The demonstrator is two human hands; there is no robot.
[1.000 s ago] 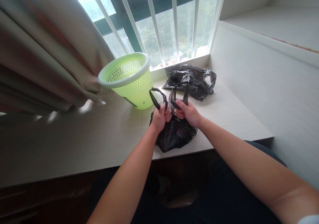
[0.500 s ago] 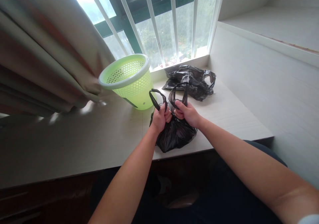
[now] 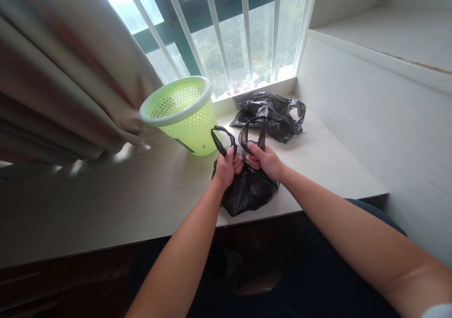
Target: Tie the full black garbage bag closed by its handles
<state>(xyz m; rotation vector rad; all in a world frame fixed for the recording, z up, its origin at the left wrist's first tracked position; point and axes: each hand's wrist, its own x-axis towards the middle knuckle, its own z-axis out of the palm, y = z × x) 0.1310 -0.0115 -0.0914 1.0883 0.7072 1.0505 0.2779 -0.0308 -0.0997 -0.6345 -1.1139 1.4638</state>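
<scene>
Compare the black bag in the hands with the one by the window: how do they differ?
The held bag bulges below a gathered neck; the loose bag lies crumpled and flatter. The left hand and right hand grip the held bag, while neither holds the loose bag, which lies nearer the window. Both are black plastic with loop handles.

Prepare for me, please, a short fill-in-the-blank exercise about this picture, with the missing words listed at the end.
1. The left hand and the right hand grip a bulging bag of the colour ____.
2. The open basket beside the window is light ____ in colour.
3. The window has a row of white ____ in front of its glass.
4. To the right of the basket lies a crumpled plastic ____.

Missing words: black; green; bars; bag.
</scene>
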